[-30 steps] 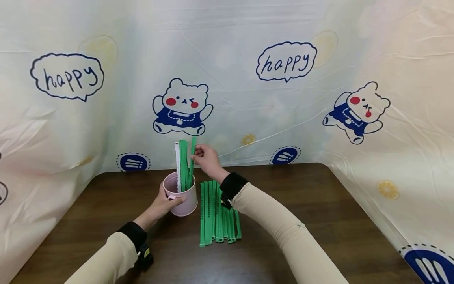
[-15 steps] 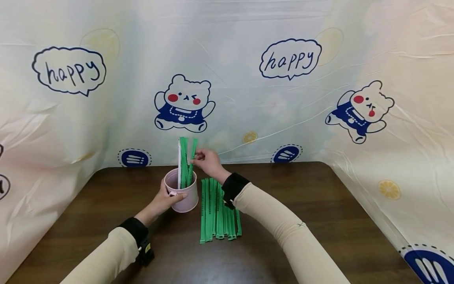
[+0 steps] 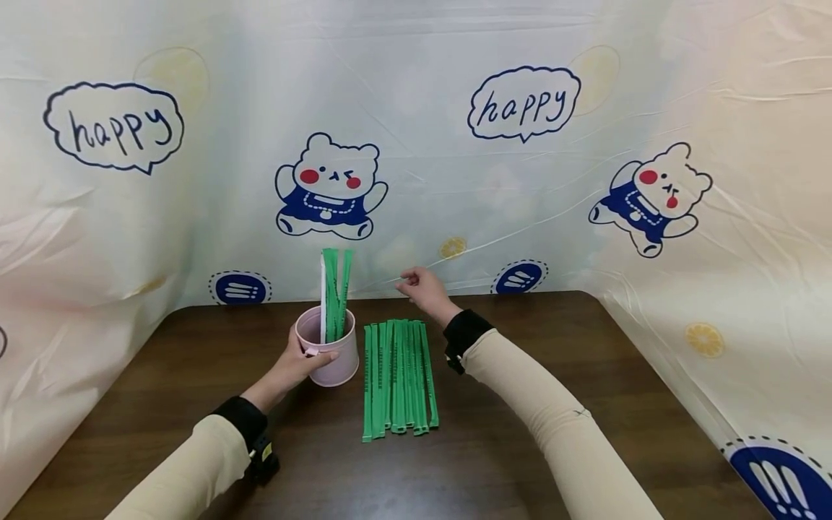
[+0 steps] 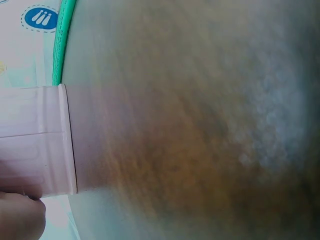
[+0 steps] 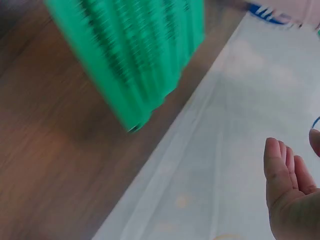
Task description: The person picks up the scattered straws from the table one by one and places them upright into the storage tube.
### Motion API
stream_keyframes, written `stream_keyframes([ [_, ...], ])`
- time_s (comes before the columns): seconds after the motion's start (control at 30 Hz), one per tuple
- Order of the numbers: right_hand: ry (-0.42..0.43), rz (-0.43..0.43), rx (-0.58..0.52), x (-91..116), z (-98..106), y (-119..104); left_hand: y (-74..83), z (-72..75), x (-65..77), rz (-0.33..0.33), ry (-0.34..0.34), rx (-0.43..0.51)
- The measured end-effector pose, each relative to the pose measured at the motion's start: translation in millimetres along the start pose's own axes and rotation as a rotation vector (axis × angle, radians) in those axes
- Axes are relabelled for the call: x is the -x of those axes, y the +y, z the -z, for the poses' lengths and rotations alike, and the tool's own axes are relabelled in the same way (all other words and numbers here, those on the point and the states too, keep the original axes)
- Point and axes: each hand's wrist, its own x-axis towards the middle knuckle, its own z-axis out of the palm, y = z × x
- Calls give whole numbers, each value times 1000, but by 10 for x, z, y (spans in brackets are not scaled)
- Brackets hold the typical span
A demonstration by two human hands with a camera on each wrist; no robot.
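Observation:
My left hand grips a small pale pink metal bucket by its side, thumb across the front. Inside the bucket stand several long green printed packets, slim like wrapped straws, and one white one at their left. Part of the bucket and a thumb or finger show in the left wrist view. Over the table's back edge hovers my right hand, holding nothing, its fingers loosely bent. Below it a row of more green packets lies side by side on the table.
The dark brown wooden table carries the bucket and the row of packets. A pale printed cloth hangs close behind the table's back edge and along both sides.
My right hand has let go of a green packet, which now stands in the bucket, and has moved right, away from it. The left hand keeps its hold on the bucket.

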Motion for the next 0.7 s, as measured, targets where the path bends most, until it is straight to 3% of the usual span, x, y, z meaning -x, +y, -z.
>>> stream_keyframes([
  [0.23,20,-56,49,92,127,304,11,-2,7,3,-2,3],
  [0.47,-86,-201,154,236,56,552,15,9,17,25,4,-2],
  [0.7,-81,-264,177,262,-40,731,8,2,-3,19,-8,-1],
])
